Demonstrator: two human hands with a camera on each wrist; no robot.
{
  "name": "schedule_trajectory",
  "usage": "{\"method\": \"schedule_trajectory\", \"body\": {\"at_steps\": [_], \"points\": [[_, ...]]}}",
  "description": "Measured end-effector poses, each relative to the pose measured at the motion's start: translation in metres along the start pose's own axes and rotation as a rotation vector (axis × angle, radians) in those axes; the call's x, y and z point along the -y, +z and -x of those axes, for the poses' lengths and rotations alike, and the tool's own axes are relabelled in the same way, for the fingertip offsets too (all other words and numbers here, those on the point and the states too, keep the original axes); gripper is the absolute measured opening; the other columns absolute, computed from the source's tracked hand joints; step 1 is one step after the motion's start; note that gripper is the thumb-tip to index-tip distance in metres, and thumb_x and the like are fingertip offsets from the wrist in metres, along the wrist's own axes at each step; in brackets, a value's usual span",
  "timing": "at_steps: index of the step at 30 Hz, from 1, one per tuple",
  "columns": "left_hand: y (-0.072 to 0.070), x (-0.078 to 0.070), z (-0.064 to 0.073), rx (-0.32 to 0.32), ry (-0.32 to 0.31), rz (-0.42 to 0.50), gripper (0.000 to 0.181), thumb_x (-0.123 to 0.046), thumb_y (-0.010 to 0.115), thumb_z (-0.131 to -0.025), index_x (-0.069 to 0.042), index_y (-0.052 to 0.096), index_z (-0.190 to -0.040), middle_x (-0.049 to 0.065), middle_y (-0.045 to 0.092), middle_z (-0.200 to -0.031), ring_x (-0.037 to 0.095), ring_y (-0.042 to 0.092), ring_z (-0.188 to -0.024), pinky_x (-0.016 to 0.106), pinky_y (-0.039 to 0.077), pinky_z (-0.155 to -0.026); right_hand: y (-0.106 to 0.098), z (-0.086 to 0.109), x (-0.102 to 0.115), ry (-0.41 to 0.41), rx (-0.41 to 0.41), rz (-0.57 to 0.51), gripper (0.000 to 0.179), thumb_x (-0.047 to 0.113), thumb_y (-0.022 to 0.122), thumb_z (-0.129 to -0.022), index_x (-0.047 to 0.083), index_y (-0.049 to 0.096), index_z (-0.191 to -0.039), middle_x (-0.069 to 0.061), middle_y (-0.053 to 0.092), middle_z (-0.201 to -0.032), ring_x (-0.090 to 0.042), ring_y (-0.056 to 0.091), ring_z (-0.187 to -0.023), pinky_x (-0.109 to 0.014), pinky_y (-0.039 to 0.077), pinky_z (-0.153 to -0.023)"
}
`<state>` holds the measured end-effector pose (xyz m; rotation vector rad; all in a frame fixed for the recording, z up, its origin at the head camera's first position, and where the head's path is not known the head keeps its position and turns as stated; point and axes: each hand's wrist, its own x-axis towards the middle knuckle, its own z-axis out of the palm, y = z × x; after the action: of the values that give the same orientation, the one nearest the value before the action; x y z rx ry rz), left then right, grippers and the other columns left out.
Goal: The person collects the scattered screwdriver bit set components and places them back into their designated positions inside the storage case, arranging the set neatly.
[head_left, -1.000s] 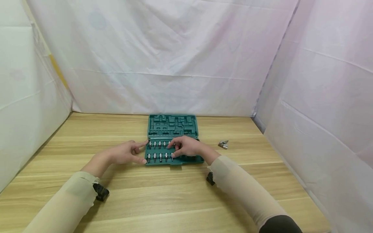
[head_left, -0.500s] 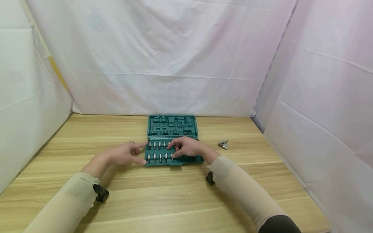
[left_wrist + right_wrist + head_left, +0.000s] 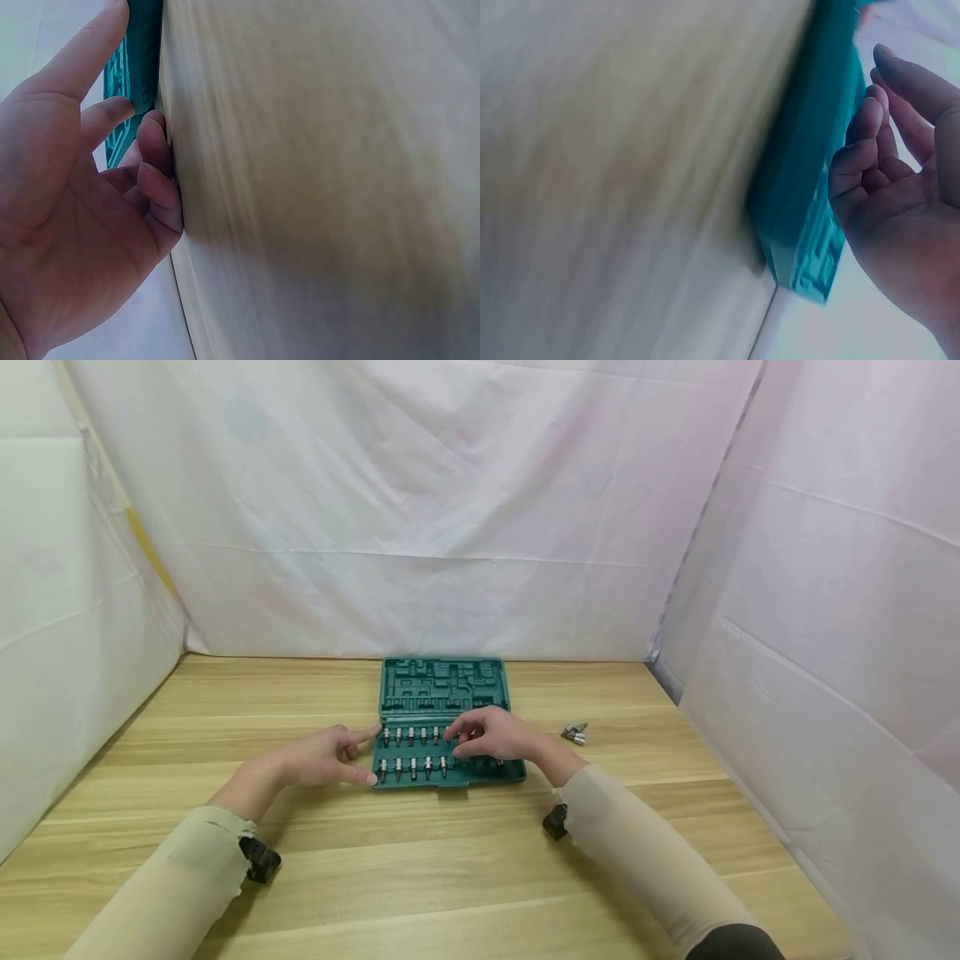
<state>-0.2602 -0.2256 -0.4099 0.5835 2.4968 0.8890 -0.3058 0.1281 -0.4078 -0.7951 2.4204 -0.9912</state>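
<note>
The green tool case (image 3: 450, 781) lies open on the table. Two rows of bit sockets (image 3: 413, 767) stand in its lower half. At the case's left end, my left hand (image 3: 318, 755) rests its thumb and index finger on the front and rear corners. Its other fingers curl loosely, as the left wrist view also shows. My right hand (image 3: 491, 735) hovers over the right half of the case, hiding several slots. In the right wrist view its fingers are relaxed, nothing visible between them, beside the case wall (image 3: 802, 150).
A few loose bit sockets (image 3: 575, 732) lie on the wooden table (image 3: 420, 877) to the right of the case. The case lid (image 3: 444, 685), with moulded recesses, lies back toward the white cloth wall (image 3: 420, 527). Cloth walls also border both sides.
My right hand has lifted off a bit socket in the front row and shifted right; that bit socket stays in its slot. The left hand has stayed put.
</note>
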Motion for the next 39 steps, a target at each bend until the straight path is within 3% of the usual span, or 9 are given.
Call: {"method": "schedule_trajectory", "body": {"at_steps": [5,11,20,28,34,39], "points": [[0.001,0.000,-0.001,-0.003,0.009,0.004,0.102,-0.045,0.086,-0.096,-0.014,0.029,-0.174,0.012,0.048,-0.111,0.026,0.044,-0.101,0.040,0.041,-0.083,-0.024,0.020,-0.018,0.015,-0.086,0.020,0.029,0.030,0.075,-0.107,0.020,0.077,-0.134,0.000,0.074,-0.117,-0.019,0.065,-0.100,-0.037,0.055,-0.087],[-0.001,-0.001,0.000,-0.003,0.016,-0.003,0.102,-0.045,0.086,-0.096,-0.013,0.029,-0.174,0.013,0.048,-0.112,0.026,0.043,-0.102,0.040,0.041,-0.084,-0.059,0.051,-0.051,0.089,-0.197,0.037,0.029,0.033,0.074,-0.106,0.022,0.079,-0.133,-0.002,0.076,-0.122,-0.024,0.069,-0.106,-0.045,0.058,-0.090],[-0.001,-0.001,0.001,-0.001,0.004,0.001,0.101,-0.045,0.086,-0.096,-0.014,0.029,-0.174,0.013,0.049,-0.113,0.026,0.044,-0.103,0.040,0.041,-0.084,-0.101,0.089,-0.103,0.202,-0.315,0.030,0.035,0.026,0.073,-0.107,0.013,0.074,-0.140,-0.016,0.070,-0.134,-0.029,0.068,-0.113,-0.043,0.059,-0.092],[0.001,0.002,0.000,-0.002,-0.017,-0.015,0.101,-0.049,0.085,-0.096,-0.018,0.030,-0.175,0.013,0.052,-0.117,0.026,0.047,-0.106,0.041,0.042,-0.086,-0.113,0.105,-0.128,0.208,-0.293,0.152,0.030,0.017,0.074,-0.104,0.012,0.078,-0.133,-0.022,0.073,-0.133,-0.039,0.066,-0.126,-0.053,0.054,-0.102],[0.002,0.003,-0.001,-0.003,-0.023,-0.015,0.102,-0.051,0.085,-0.095,-0.020,0.029,-0.175,0.012,0.052,-0.119,0.026,0.048,-0.108,0.041,0.043,-0.087,-0.115,0.108,-0.137,0.259,-0.250,0.136,0.030,0.015,0.077,-0.102,0.010,0.078,-0.132,-0.019,0.074,-0.125,-0.029,0.067,-0.109,-0.039,0.054,-0.090],[0.002,0.001,0.000,-0.005,-0.017,-0.011,0.101,-0.049,0.085,-0.096,-0.019,0.029,-0.175,0.013,0.052,-0.118,0.026,0.047,-0.107,0.041,0.043,-0.087,-0.115,0.107,-0.142,0.256,-0.237,0.136,0.029,0.012,0.077,-0.101,0.007,0.079,-0.129,-0.017,0.076,-0.121,-0.022,0.064,-0.099,-0.034,0.052,-0.084]]}}
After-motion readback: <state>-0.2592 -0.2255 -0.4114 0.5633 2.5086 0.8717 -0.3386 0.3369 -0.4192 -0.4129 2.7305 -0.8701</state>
